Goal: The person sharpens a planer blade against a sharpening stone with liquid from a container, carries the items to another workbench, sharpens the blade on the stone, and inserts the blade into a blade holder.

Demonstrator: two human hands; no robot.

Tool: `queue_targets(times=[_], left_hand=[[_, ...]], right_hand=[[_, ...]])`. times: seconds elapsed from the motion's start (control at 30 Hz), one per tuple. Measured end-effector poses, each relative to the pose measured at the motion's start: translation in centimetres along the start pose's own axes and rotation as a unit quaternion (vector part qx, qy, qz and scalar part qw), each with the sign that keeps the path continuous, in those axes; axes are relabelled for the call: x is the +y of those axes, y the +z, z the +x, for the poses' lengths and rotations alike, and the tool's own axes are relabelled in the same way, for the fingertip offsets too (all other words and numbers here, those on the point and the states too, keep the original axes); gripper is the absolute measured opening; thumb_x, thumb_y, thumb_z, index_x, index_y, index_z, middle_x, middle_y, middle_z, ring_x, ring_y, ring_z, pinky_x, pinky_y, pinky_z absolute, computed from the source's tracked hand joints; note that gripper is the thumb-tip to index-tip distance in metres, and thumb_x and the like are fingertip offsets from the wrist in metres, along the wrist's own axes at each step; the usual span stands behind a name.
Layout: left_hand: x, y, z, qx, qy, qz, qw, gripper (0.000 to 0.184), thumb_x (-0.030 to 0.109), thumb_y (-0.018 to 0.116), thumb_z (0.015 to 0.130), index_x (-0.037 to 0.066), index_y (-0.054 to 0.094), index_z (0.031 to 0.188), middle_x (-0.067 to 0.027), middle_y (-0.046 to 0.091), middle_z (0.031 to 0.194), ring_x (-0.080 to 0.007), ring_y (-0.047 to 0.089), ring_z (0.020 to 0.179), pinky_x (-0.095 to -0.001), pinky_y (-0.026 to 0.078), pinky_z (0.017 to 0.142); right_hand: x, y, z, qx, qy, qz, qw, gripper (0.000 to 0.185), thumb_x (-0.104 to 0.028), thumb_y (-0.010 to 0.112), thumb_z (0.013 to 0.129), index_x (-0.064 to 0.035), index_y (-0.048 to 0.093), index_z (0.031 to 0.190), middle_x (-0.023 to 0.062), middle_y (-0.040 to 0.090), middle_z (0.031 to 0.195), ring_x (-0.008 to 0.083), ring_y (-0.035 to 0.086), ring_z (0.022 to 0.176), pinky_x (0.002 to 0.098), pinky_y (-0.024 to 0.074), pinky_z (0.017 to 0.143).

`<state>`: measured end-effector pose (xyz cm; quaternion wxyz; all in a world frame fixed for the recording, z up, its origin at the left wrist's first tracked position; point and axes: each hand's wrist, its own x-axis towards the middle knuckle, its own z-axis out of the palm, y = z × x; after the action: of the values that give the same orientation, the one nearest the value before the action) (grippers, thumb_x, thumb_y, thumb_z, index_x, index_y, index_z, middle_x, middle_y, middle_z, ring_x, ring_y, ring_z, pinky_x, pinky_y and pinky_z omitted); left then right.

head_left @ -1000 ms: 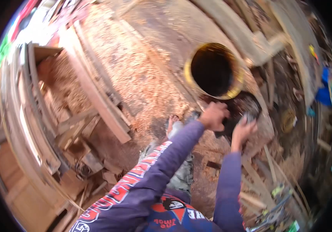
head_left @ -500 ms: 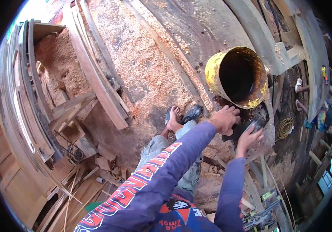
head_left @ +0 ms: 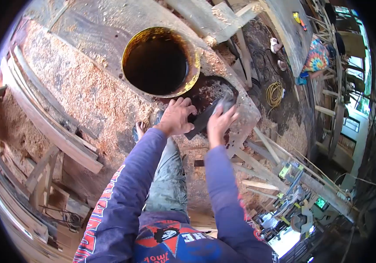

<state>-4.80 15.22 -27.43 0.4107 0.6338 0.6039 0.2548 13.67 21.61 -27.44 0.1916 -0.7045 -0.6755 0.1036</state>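
Note:
A yellow bucket (head_left: 194, 65) of dark liquid stands on a worn board strewn with wood shavings. Just below its rim, my left hand (head_left: 178, 117) has its fingers curled at the edge of a flat black piece (head_left: 203, 120); whether it grips the piece is unclear. My right hand (head_left: 221, 121) is closed round a small greyish object (head_left: 226, 103), blurred by motion, over the right side of the black piece. Wet dark red-brown stains surround the piece on the board.
Long planks (head_left: 52, 118) lie at the left. A coiled yellow cord (head_left: 275, 94) is on the ground at the right, near a person in a tie-dye garment (head_left: 317, 56). Tools including a saw (head_left: 301, 221) are at the lower right.
The view has swung right, so bucket and hands appear further left. My right hand still has the greyish object, and my left hand stays beside the black piece.

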Motion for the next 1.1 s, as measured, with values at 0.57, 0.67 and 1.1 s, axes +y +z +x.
queue_targets(times=[0.57,0.67,1.1], left_hand=[[-0.3,0.2,0.0,0.018,0.012,0.014,1.0,0.052,0.032,0.087,0.062,0.015,0.072,0.109,-0.009,0.058,0.113,-0.0314,0.055,0.111,-0.0451,0.039,0.092],[0.3,0.0,0.1,0.005,-0.006,0.025,1.0,0.05,0.031,0.084,0.064,0.014,0.073,0.109,-0.0095,0.059,0.115,-0.031,0.055,0.117,-0.0451,0.041,0.096],[0.4,0.3,0.4,0.008,-0.009,0.014,1.0,0.05,0.03,0.087,0.061,0.015,0.073,0.107,-0.009,0.058,0.114,-0.032,0.055,0.116,-0.0462,0.041,0.095]], right_hand=[[-0.3,1.0,2.8,0.007,0.026,-0.024,0.999,0.061,-0.025,0.064,0.1,0.0101,0.043,0.146,0.0272,0.046,0.132,0.0471,0.05,0.122,0.0562,0.044,0.102],[0.3,1.4,1.4,0.038,0.02,-0.002,0.999,0.062,-0.024,0.066,0.099,0.011,0.043,0.144,0.0286,0.046,0.132,0.0483,0.049,0.122,0.0574,0.0427,0.102],[1.3,1.0,-5.0,-0.015,0.03,-0.005,0.999,0.06,-0.023,0.066,0.1,0.0116,0.044,0.144,0.029,0.046,0.129,0.0474,0.049,0.121,0.0586,0.0422,0.103]])
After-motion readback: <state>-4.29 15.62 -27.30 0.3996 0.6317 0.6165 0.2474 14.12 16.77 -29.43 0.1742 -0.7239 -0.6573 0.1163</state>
